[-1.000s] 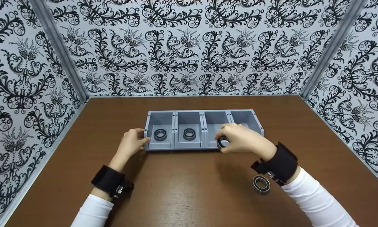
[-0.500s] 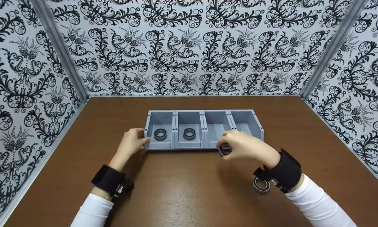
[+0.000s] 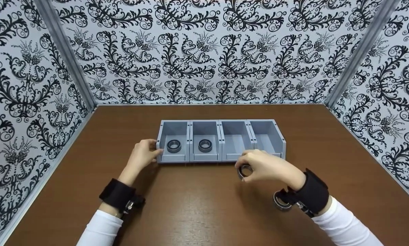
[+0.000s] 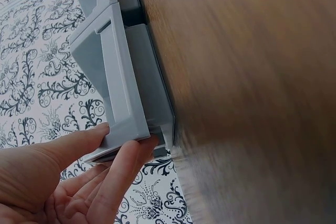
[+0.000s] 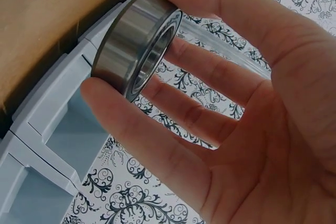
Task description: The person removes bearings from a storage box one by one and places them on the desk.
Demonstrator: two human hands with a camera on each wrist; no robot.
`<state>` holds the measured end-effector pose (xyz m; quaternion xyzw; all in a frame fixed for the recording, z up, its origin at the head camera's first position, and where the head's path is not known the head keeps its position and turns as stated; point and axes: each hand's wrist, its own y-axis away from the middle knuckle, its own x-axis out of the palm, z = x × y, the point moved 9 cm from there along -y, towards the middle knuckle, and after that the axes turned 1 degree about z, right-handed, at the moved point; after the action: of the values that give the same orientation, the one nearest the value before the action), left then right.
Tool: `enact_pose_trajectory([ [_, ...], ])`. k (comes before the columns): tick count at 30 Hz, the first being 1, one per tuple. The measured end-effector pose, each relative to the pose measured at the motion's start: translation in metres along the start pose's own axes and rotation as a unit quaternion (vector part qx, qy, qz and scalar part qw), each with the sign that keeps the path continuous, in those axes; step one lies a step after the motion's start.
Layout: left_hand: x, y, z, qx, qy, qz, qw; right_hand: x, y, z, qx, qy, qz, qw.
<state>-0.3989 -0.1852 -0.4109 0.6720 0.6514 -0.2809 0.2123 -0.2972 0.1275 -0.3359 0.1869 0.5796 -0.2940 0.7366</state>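
A row of grey storage bins [image 3: 204,157] stands on the brown table. One ball bearing [image 3: 173,150] lies flat in the leftmost bin, and a second ball bearing [image 3: 205,150] lies in the bin beside it. My left hand [image 3: 143,153] grips the outer left corner of the row, thumb on the front and fingers beneath in the left wrist view. Just in front of the third bin, my right hand [image 3: 267,167] pinches another bearing [image 5: 134,40] by its outer ring, tilted on edge between thumb and fingertip. The two right bins show bare floors.
Another bearing [image 3: 282,207] lies on the table, partly covered by the black right wristband [image 3: 308,193]. White walls with black scrollwork [image 3: 204,61] enclose the table [image 3: 191,205] at the back and sides.
My right hand has drawn back from over the third bin toward the table's front, bearing still pinched. The wristband now covers more of the loose bearing. The left hand stays put.
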Motion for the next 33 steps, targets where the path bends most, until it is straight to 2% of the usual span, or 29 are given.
enact_pose_trajectory([
  [9, 0.0, 0.0, 0.001, -0.002, 0.011, -0.001, 0.9999, 0.009, 0.005, 0.004, -0.015, 0.011, -0.002, 1.0],
  [17, 0.001, 0.0, 0.0, 0.003, 0.01, 0.0, 0.9999, 0.023, 0.009, 0.003, -0.008, -0.01, 0.022, 1.0],
  [23, 0.002, 0.0, 0.0, 0.006, 0.003, 0.002, 1.0, 0.028, 0.012, 0.006, -0.01, 0.001, 0.022, 1.0],
  [33, 0.001, 0.0, 0.0, 0.005, 0.011, 0.002, 0.9999, 0.039, 0.016, 0.004, 0.018, -0.008, 0.04, 0.999],
])
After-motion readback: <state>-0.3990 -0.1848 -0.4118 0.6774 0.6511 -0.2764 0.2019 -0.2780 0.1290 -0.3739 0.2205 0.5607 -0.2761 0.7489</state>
